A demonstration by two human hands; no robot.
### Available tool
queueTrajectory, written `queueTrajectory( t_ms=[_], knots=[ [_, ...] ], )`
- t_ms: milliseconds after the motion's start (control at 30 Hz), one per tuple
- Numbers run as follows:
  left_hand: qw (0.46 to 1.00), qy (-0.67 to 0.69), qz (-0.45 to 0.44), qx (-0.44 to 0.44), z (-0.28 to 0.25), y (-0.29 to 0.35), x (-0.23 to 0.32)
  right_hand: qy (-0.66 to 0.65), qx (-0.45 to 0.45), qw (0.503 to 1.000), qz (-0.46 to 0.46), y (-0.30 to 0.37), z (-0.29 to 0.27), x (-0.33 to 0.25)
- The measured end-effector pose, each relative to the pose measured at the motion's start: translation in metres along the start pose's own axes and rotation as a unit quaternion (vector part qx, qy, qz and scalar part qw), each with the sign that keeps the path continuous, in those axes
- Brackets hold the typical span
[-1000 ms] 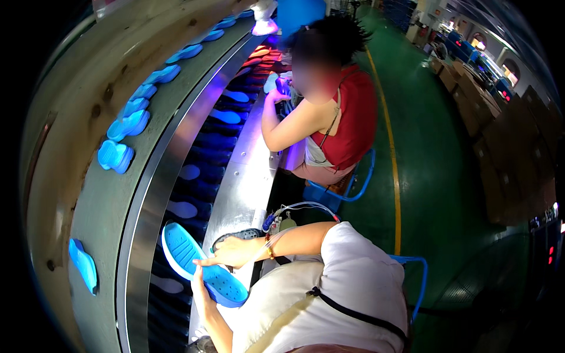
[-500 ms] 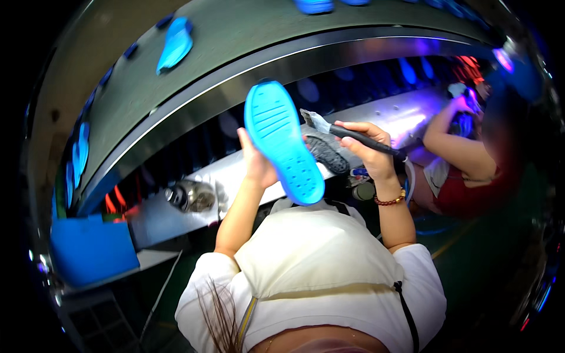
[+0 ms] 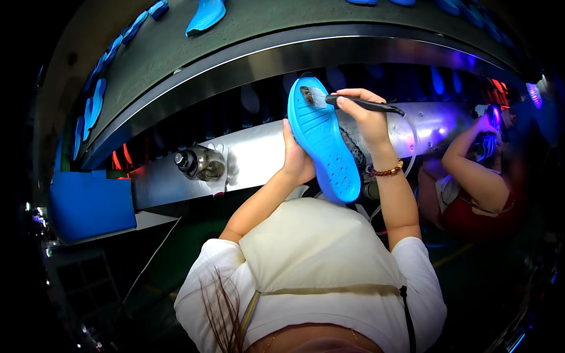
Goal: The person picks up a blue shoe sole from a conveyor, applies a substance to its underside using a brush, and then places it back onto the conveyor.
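Note:
In my left hand (image 3: 298, 157) is a bright blue shoe sole (image 3: 325, 141), held tilted with its grooved and dimpled face toward me. The fingers grip it from behind along its left edge, partly hidden. My right hand (image 3: 366, 112) is closed round the black handle of a brush (image 3: 359, 103), which has a thin pale tube running from its end. The brush's bristles touch the sole's face near its far end. Behind the sole, a dark grey mottled piece (image 3: 353, 147) shows only in part on the metal ledge.
A green conveyor belt (image 3: 253, 26) carrying several blue soles (image 3: 206, 16) curves across the far side. A metal container with a black cap (image 3: 200, 163) stands on the metal ledge (image 3: 256, 147). A blue panel (image 3: 91, 203) is at left; a co-worker (image 3: 477, 170) sits at right.
The sole and both hands have shifted right in view. The brush, held apart from the sole before, now meets its upper face. The soles on the belt have changed position.

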State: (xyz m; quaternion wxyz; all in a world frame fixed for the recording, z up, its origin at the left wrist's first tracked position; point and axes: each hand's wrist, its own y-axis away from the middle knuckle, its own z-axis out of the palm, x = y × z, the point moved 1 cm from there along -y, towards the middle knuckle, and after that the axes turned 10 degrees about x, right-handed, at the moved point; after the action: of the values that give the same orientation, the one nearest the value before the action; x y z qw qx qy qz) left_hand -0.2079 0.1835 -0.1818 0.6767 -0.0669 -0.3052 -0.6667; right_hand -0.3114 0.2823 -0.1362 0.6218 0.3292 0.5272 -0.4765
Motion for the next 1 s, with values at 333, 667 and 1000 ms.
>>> queueTrajectory(
  t_ms=[333, 667, 1000],
  knots=[
    [0.994, -0.031, 0.075, 0.067, -0.03, -0.009, 0.025, 0.273, -0.255, 0.917, -0.14, 0.066, -0.016, -0.006],
    [0.993, 0.083, -0.081, 0.003, 0.026, 0.009, 0.015, 0.179, -0.217, 0.946, -0.161, 0.029, -0.012, -0.045],
    [0.995, 0.002, 0.042, -0.086, 0.02, 0.001, 0.029, 0.164, -0.315, 0.904, -0.24, 0.044, -0.014, -0.057]
  ],
)
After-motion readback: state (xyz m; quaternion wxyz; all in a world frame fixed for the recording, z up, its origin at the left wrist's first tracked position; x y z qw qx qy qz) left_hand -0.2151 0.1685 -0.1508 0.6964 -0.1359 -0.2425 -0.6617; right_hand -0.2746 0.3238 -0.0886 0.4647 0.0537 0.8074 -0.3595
